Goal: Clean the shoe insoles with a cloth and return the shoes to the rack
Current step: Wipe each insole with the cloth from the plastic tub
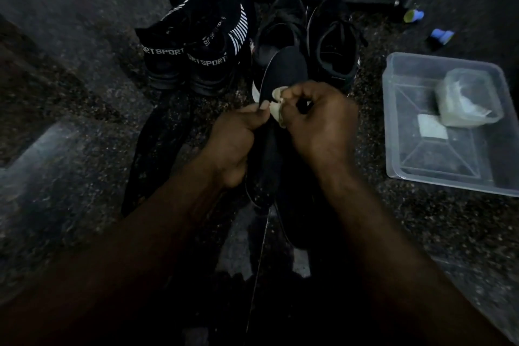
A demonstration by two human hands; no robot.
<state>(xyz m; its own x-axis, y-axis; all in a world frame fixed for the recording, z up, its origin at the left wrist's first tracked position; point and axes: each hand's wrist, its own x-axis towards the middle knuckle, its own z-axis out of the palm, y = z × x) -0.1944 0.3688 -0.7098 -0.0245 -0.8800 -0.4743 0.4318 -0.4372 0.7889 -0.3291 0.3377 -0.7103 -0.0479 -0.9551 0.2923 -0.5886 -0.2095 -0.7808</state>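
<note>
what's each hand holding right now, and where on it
The left hand holds a black insole at its side edge, about mid-length. The right hand pinches a bunched pale cloth against the insole.

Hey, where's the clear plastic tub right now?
In the head view, the clear plastic tub sits on the floor at the right, beside the plain black shoes and right of the right hand.
</note>
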